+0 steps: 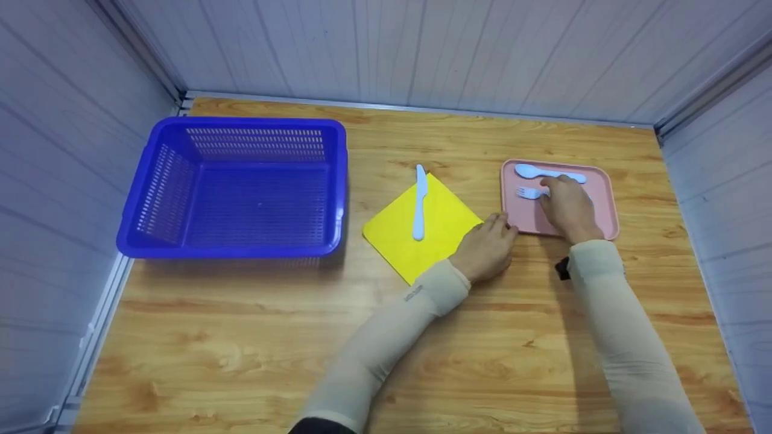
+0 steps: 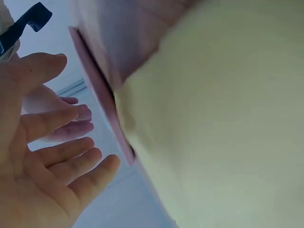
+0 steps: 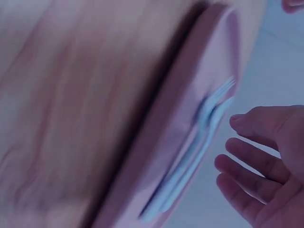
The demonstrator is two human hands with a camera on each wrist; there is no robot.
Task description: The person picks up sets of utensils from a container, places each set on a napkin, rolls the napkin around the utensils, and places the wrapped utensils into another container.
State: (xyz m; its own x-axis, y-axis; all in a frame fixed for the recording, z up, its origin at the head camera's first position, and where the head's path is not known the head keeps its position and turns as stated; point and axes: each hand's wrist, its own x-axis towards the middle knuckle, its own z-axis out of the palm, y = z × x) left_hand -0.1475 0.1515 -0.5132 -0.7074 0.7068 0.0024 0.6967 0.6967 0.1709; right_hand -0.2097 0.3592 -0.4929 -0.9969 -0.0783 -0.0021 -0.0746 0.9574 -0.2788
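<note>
My right hand [image 1: 570, 208] is over the pink tray [image 1: 526, 218], its fingers above the handle of a light blue fork [image 1: 528, 193]. Just behind the fork lies a light blue spoon [image 1: 529, 172]. In the right wrist view the fingers are loosely bent and apart from the cutlery. By the tray's left front corner is my left hand [image 1: 485, 248], at the right corner of a yellow square napkin [image 1: 386, 226]. Loosely spread fingers show on that hand in the left wrist view, holding nothing. A light blue knife [image 1: 419, 211] lies on the napkin.
A blue plastic basket [image 1: 235, 253] with slotted sides stands at the left of the wooden table [image 1: 241, 337]. Pale panel walls [image 1: 386, 54] enclose the table at the back and on both sides.
</note>
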